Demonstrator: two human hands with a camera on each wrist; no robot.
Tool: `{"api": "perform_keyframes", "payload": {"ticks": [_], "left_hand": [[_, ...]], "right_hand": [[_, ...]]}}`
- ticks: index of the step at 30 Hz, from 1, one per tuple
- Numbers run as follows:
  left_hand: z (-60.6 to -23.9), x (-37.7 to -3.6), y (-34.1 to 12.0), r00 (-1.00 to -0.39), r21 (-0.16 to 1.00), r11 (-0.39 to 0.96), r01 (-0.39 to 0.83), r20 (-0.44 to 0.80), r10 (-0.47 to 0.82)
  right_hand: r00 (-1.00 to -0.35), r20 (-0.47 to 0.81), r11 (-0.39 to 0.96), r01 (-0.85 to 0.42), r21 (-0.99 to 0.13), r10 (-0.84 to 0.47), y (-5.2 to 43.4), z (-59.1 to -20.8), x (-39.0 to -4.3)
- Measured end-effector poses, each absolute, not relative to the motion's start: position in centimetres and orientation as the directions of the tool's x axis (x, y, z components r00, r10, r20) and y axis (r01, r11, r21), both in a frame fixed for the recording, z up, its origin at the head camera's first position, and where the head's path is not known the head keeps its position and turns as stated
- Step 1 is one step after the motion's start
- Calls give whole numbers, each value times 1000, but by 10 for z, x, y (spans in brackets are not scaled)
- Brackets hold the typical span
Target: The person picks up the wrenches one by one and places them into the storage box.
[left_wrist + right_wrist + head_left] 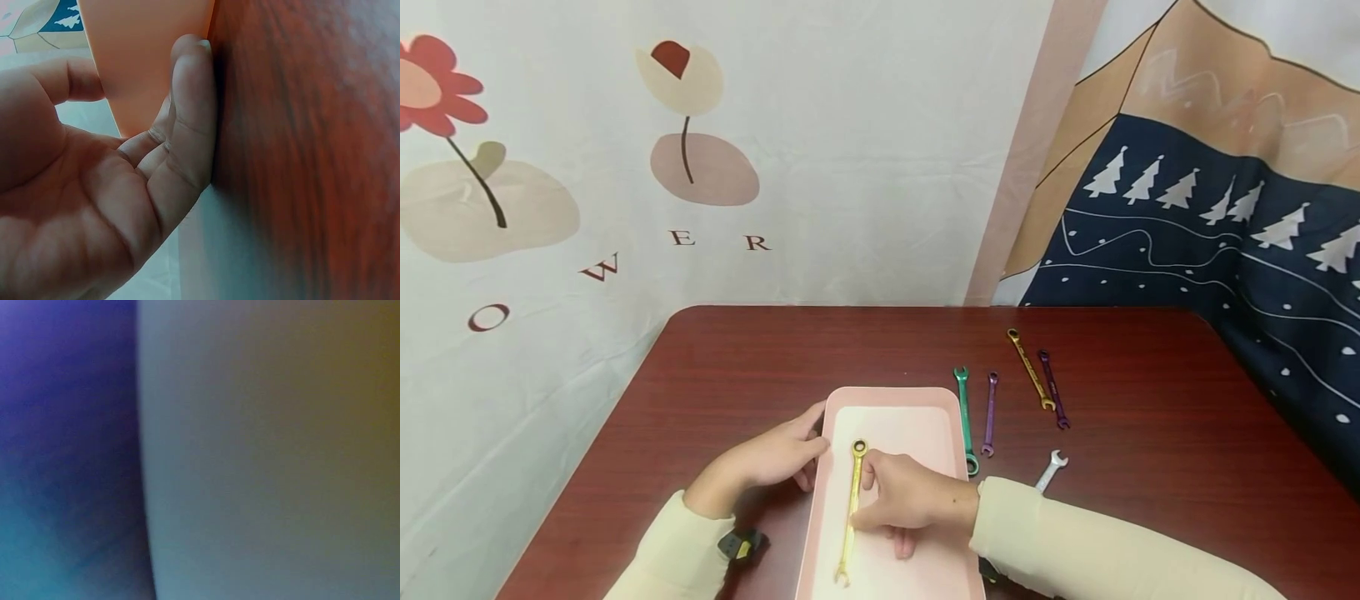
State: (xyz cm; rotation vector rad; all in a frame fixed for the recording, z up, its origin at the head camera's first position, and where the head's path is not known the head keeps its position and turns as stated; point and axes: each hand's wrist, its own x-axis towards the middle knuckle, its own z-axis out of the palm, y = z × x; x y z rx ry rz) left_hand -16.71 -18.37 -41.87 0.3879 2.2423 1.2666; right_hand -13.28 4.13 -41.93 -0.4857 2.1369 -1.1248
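Note:
A pink tray (887, 398) with a white inside lies on the table in the head view. At its left side my left hand (782, 454) holds the edge, thumb at the rim and fingers against the outer wall; the left wrist view shows this hand (119, 169) close to the tray wall (134, 56). Over the tray, my right hand (910, 496) pinches a yellow combination wrench (853, 492) near the middle of its shaft. The wrench lies lengthwise, ring end away from me. The right wrist view is blurred and shows no fingers.
Right of the tray lie a green wrench (964, 417) and a purple wrench (991, 412). Farther back are a gold wrench (1030, 368) and a dark purple wrench (1054, 387). A silver wrench (1054, 468) is partly hidden by the right sleeve (1075, 533). Printed curtains hang behind the table (760, 350).

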Motion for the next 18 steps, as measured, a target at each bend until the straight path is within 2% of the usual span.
{"api": "perform_keyframes", "payload": {"ticks": [11,18], "left_hand": [[-418,-166,-184,-823,853,521,-12,-304,479],[-420,-167,-184,-817,877,481,-14,-287,499]], "right_hand": [[-696,-366,546,-45,-836,-617,43,-420,-132],[-689,-278,378,6,-926,-669,57,-422,-127]]}}
